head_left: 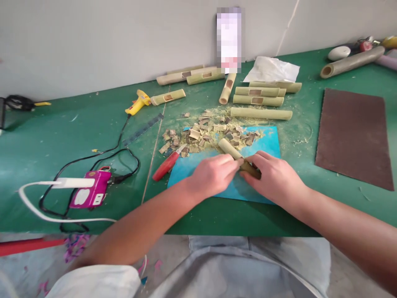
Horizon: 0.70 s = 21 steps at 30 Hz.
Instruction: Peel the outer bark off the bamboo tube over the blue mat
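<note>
A short pale-green bamboo tube [231, 149] lies slanted over a blue sheet [189, 169], its far end pointing up and left. My left hand [215, 174] is closed at the middle of the tube, fingers curled and thumb tip close to my other hand. Around the tube's near part, my right hand [273, 171] is closed, thumb underneath and fingers on top. The hands cover much of the tube's middle, and whether a small thing sits between the left fingers is hidden. Left of the sheet rests a red-handled knife [169, 163], its blade toward a heap of bamboo chips [201, 134].
Several bamboo tubes with cut openings [257, 100] lie behind. At left are a yellow glue gun [138, 103], a magenta power adapter [96, 186] and loose cables. A brown mat [353, 136] lies right; a blurred phone [229, 39] leans on the wall.
</note>
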{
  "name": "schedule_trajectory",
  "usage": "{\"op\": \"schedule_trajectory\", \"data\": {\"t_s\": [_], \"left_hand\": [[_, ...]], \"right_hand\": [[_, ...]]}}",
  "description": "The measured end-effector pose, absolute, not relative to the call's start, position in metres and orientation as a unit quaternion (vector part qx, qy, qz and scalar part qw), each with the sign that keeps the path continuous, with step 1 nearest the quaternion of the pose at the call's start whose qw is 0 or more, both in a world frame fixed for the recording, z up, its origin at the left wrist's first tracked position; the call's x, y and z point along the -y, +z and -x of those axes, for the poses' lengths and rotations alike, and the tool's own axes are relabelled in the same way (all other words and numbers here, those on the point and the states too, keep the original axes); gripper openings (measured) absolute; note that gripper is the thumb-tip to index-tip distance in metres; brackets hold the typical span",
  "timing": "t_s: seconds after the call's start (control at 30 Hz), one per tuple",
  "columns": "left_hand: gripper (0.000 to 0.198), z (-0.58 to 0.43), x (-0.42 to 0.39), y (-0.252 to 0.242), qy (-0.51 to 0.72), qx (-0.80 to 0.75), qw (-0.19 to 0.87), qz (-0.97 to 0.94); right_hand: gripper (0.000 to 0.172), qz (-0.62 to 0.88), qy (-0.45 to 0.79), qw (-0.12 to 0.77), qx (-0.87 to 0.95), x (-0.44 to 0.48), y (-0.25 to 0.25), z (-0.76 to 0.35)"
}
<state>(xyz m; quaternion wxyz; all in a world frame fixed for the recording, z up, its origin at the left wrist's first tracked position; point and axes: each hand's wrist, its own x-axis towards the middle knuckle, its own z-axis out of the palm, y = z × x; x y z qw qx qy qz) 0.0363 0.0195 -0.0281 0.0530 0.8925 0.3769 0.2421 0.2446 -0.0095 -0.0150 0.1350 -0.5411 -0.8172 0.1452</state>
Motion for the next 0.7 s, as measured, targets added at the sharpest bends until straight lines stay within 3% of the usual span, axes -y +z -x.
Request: {"op": "schedule_trajectory", "data": {"t_s": [0.13, 0.27, 0.4, 0.53, 0.7], "left_hand": [[0.026, -0.0349, -0.0230, -0.0288, 0.279, -0.456, 0.026, -0.845], [0.027, -0.0350, -0.0225, -0.0300, 0.259, -0.382, 0.056, -0.885], [0.024, -0.0339, -0.0238, -0.0309, 0.292, -0.448, 0.013, -0.845], [0.026, -0.0347, -0.0229, -0.0309, 0.261, -0.383, 0.046, -0.885], [0.028, -0.0363, -0.0208, -0.0276, 0.276, -0.442, 0.010, -0.853]], "right_hand": [[0.017, 0.546, 0.132, 0.137, 0.816, 0.0096, -0.0153, -0.2443], [0.016, 0.539, 0.133, 0.128, 0.822, 0.0096, -0.0151, -0.2442], [0.018, 0.540, 0.129, 0.130, 0.821, 0.0097, -0.0147, -0.2444], [0.018, 0.531, 0.129, 0.117, 0.829, 0.0098, -0.0145, -0.2445], [0.018, 0.535, 0.122, 0.127, 0.826, 0.0096, -0.0152, -0.2436]]}}
